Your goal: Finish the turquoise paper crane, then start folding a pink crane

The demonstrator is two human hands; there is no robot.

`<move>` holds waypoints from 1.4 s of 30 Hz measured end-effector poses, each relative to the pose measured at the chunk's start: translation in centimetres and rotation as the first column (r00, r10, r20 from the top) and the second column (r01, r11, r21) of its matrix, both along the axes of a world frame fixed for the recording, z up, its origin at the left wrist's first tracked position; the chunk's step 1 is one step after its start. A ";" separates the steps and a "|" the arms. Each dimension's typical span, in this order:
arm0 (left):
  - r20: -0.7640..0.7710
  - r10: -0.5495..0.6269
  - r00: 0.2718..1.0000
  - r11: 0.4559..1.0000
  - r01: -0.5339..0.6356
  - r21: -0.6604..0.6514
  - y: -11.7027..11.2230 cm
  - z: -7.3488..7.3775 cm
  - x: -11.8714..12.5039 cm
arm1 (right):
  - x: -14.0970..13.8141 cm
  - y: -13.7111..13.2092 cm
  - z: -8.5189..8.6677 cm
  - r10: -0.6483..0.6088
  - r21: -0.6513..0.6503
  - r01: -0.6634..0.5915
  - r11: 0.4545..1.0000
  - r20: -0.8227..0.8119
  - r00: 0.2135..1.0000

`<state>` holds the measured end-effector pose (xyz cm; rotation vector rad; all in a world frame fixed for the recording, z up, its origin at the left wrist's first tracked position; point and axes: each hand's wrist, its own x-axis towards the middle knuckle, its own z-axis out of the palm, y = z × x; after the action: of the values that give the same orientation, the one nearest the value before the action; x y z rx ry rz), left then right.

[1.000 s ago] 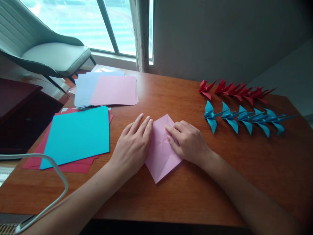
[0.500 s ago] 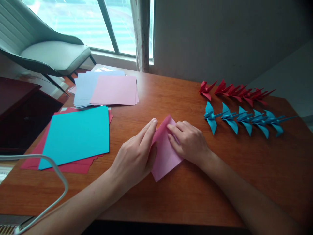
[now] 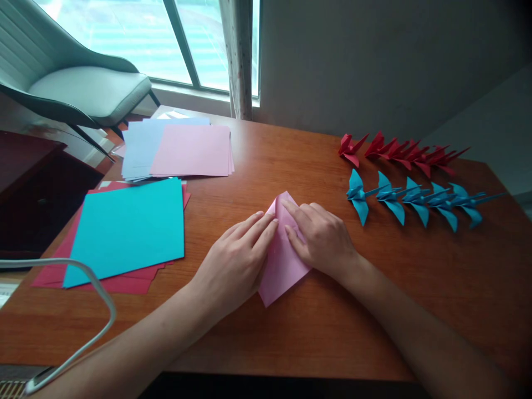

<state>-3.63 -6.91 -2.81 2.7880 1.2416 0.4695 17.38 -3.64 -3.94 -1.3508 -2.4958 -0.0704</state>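
A pink sheet of origami paper (image 3: 286, 265), folded to a narrow shape with a pointed top, lies on the table between my two hands. My left hand (image 3: 239, 255) is closed on its left edge, fingers pressed together over the fold; the thumb is hidden. My right hand (image 3: 324, 233) holds the upper right part down, its fingers curled and the index fingertip near the top point. Part of the paper is covered by both hands.
Red paper cranes (image 3: 399, 152) and blue paper cranes (image 3: 411, 197) stand in two rows at right. A turquoise sheet (image 3: 133, 230) on red paper and a pale pink stack (image 3: 193, 151) lie left. A white cable (image 3: 102, 293) loops at lower left, near my forearm.
My left fingers have come down and right over the raised left flap, which now lies flatter. The right hand stays nearly in place, its index finger slightly nearer the top point.
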 end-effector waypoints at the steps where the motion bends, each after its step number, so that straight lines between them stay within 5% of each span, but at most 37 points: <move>1: -0.024 -0.009 1.000 1.000 0.009 0.006 0.0 0.1 0.0 | 0.0 0.0 0.0 0.008 -0.002 -0.008 1.000 0.005 1.000; 42: -0.185 -0.098 0.978 0.995 0.103 0.017 -0.4 0.1 0.2 | 0.2 0.1 -0.2 0.024 -0.056 -0.020 0.998 0.070 0.997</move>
<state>-3.40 -7.35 -2.75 2.9560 1.1240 0.2270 17.54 -3.54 -4.12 -1.3643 -2.5887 -0.0459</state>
